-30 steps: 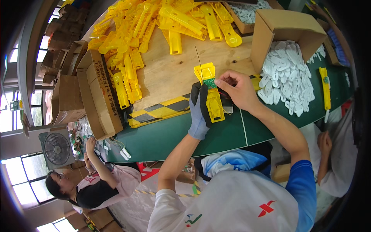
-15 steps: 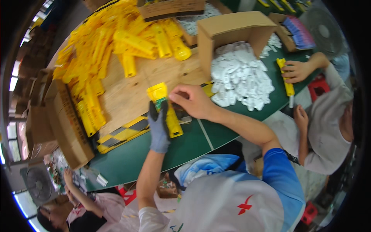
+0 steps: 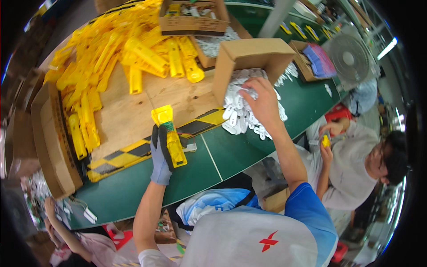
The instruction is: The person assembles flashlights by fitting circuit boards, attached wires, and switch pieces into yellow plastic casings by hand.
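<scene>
From the head camera, the gloved left hand (image 3: 161, 156) is wrapped closed around a yellow plastic tool body (image 3: 170, 135), gripping it along its lower half so that the glove hides part of the piece; it rests over the seam where a wooden board (image 3: 129, 116) meets the green table (image 3: 222, 153). A green part (image 3: 169, 126) sits on the tool just above the glove, too small to make out further. The bare right hand (image 3: 262, 101) reaches into a heap of small white parts (image 3: 242, 116) spilling from a tipped cardboard box (image 3: 249, 58); its fingers curl down into the pile, and whether they have hold of anything cannot be told, since the back of the hand covers them. Behind, a large heap of yellow pieces (image 3: 111, 58) covers the board, with another cardboard box (image 3: 194, 20) at the top edge, its contents unclear. A black-and-yellow striped strip (image 3: 133, 149) runs along the board's near edge. At left a long carton (image 3: 49, 142) stands along the table end. To the right, another person's hand (image 3: 327, 141) holds a small yellow item, and a fan (image 3: 351, 58) stands beyond. The fisheye rim bends and darkens all the outer edges.
</scene>
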Demonstrator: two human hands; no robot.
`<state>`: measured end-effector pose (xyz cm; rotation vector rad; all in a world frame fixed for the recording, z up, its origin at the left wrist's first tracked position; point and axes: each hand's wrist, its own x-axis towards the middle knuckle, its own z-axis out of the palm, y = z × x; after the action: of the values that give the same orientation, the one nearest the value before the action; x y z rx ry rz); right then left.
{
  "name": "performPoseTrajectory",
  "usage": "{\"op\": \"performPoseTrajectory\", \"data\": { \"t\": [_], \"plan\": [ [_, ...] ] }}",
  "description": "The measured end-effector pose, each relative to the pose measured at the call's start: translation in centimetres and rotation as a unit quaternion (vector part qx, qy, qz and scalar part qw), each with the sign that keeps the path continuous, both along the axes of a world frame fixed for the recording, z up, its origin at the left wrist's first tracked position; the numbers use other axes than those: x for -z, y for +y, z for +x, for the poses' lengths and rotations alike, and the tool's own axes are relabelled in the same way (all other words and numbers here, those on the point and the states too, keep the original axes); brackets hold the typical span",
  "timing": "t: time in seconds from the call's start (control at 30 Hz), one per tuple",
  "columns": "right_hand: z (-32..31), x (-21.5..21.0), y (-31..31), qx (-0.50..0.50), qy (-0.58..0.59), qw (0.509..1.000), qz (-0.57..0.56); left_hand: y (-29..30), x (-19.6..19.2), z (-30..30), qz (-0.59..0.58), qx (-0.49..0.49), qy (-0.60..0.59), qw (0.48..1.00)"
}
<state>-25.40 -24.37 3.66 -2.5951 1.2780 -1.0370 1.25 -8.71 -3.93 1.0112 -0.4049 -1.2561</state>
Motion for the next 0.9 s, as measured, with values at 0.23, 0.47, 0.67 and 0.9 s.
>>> {"op": "performPoseTrajectory", "data": {
  "t": [0.23,0.47,0.67,0.9],
  "plan": [
    [4.0,1.5,6.0,-0.101,-0.321,0.931,0.137,0.2,-1.2,-0.1,-0.065,0.038,0.090,0.993],
    [11.1,1.5,8.0,-0.239,-0.359,0.823,0.370,1.9,-1.4,1.4,-0.193,-0.119,-0.290,0.930],
    [15.3,3.0,3.9,-0.236,-0.319,0.844,0.362,0.2,-2.3,1.9,-0.184,-0.092,-0.135,0.969],
    [16.2,2.7,4.6,-0.328,-0.206,0.888,0.249,0.1,-2.3,2.6,-0.144,-0.114,-0.127,0.975]
  ]
}}
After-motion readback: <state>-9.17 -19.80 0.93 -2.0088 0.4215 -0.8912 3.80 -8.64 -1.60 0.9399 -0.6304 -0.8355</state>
